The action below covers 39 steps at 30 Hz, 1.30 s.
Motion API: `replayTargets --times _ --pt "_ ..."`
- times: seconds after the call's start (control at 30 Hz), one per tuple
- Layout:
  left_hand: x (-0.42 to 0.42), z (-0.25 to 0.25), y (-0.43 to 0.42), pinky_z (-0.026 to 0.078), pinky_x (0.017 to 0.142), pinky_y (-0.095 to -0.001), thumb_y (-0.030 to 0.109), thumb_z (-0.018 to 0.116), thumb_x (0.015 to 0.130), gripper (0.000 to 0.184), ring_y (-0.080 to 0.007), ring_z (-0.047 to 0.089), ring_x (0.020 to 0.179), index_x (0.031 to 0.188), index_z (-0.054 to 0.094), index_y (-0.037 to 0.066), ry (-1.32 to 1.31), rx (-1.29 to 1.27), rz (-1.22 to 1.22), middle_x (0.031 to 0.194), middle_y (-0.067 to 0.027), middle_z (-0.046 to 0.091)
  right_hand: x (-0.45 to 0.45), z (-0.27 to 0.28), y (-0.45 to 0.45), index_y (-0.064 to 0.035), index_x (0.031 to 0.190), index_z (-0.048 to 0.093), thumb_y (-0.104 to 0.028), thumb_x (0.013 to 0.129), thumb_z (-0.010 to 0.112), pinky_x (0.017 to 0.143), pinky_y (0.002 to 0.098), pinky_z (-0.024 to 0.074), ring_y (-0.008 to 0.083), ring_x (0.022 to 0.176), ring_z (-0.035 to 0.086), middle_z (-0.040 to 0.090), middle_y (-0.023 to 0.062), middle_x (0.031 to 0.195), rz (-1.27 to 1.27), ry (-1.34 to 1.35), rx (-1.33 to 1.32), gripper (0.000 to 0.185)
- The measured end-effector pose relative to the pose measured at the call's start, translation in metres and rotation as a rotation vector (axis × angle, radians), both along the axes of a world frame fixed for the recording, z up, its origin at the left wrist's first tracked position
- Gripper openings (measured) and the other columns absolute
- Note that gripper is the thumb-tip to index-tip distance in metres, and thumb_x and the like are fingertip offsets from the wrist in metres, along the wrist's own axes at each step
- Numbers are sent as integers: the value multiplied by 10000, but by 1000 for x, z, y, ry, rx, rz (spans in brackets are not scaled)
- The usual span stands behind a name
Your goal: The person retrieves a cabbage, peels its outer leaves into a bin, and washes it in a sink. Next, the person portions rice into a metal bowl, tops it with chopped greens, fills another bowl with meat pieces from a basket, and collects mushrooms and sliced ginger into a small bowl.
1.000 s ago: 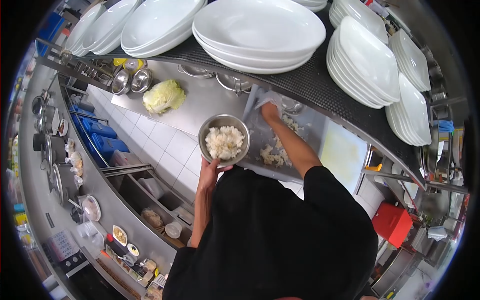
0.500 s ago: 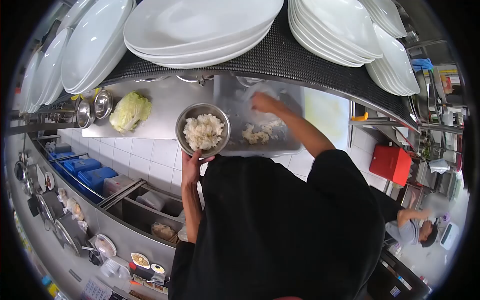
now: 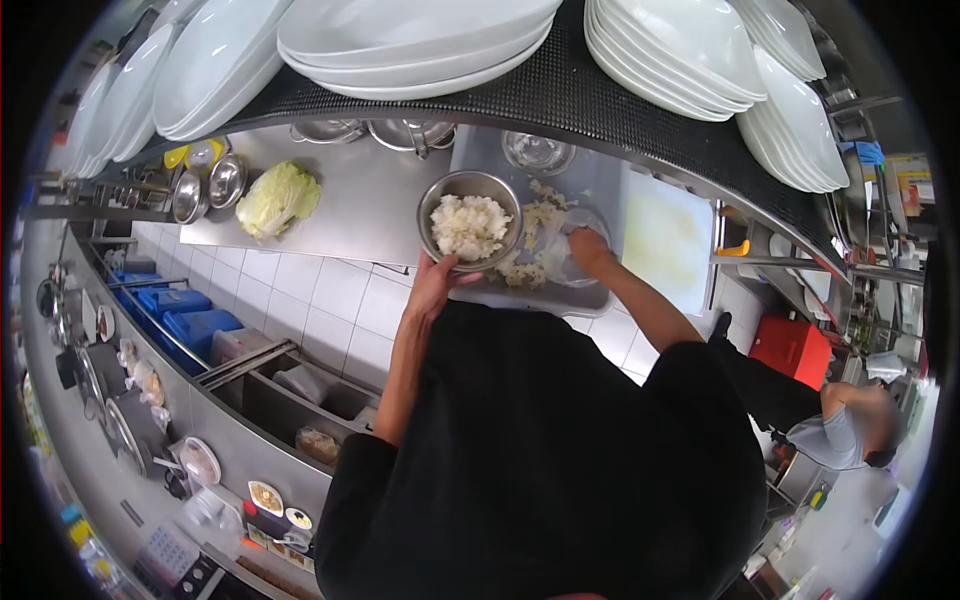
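A steel bowl (image 3: pixel 430 238) heaped with white rice (image 3: pixel 470 226) is held by my left hand (image 3: pixel 438 283), whose fingers grip its near rim. The bowl hangs over the left part of a grey tray (image 3: pixel 600 180). Loose rice (image 3: pixel 540 215) lies scattered on the tray's floor. Over the tray's right part, my right hand (image 3: pixel 587 250) is closed on a clear, thin plastic piece (image 3: pixel 572 262) beside that rice. Whether it is a bag or a lid I cannot make out. A clear bowl (image 3: pixel 538 152) stands at the tray's far side.
White plates (image 3: pixel 420 50) are stacked on a black shelf (image 3: pixel 540 110) above the tray. A cabbage (image 3: pixel 278 200) and small steel bowls (image 3: pixel 228 180) stand on the left counter (image 3: pixel 370 200). A yellowish board (image 3: pixel 665 240) lies to the right. A person (image 3: pixel 835 435) is at the far right.
My right hand and the plastic have moved from the tray's far side toward its near right part. My left hand still holds the bowl, now further over the tray.
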State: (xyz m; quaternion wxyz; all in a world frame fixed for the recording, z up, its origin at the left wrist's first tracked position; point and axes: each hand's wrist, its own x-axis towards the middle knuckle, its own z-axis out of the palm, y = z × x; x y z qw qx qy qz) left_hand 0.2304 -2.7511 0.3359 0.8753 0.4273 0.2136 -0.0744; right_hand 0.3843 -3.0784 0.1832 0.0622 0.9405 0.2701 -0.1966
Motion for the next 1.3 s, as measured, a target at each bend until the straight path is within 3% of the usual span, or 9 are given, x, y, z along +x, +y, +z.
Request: replayTargets --times 0.27,0.47,0.57,0.7,0.87,1.03,1.1,1.2,1.3 --pt "4 6 -29 636 777 -409 -63 438 870 721 -342 568 1173 1495 152 155 -54 139 -147 1397 -177 420 6 199 25 16 956 696 -106 803 567 809 462 531 421 903 655 653 302 957 -6 183 493 234" --pt "10 20 -69 640 747 -388 -67 462 873 732 -310 560 1185 1506 184 173 -65 200 -159 1368 -151 464 -48 195 90 19 1053 660 -96 737 605 934 506 447 430 1025 595 643 260 1047 268 -28 400 340" --pt "10 18 -48 644 727 -391 -60 448 877 696 -307 574 1165 1495 200 143 -79 166 -84 1363 -157 469 -57 223 101 10 1085 645 -145 773 588 916 530 450 457 1007 594 655 241 1049 267 -312 875 353" --pt "10 29 1 638 728 -418 -19 448 895 696 -341 620 1085 1502 141 131 -74 120 -58 1388 -189 433 -54 233 68 17 1175 576 -230 929 505 828 505 484 430 908 630 644 285 988 -170 144 384 355" --pt "15 17 122 643 696 -429 -43 408 869 683 -373 633 1056 1473 131 120 -13 44 251 1375 -218 429 -29 160 44 9 660 689 -136 724 558 740 496 455 401 646 619 652 210 687 54 -378 227 205" --pt "16 16 318 651 659 -394 -29 394 920 632 -333 621 1093 1460 125 159 -126 286 549 1374 -177 452 -53 78 56 -29 717 684 -209 843 508 757 510 464 388 770 641 672 215 793 -360 -440 37 281" --pt "25 15 418 650 661 -380 -57 381 909 608 -341 626 1092 1443 180 151 -168 364 597 1369 -183 463 -52 2 11 -25 782 690 -165 843 500 812 527 463 423 838 638 677 216 855 -144 -221 -53 243" --pt "60 -2 570 653 666 -422 -115 367 852 639 -363 629 1073 1430 275 140 -231 415 777 1342 -194 482 -74 -1 25 43 1119 603 -122 866 509 982 500 419 430 1135 542 597 298 1127 -322 76 320 317" --pt "100 -2 674 654 621 -432 -79 431 881 556 -363 647 1014 1394 282 78 -110 365 930 1311 -208 492 -106 -14 26 23 1345 433 -319 972 423 1074 417 376 348 1232 513 517 213 1329 -1213 538 1362 507"
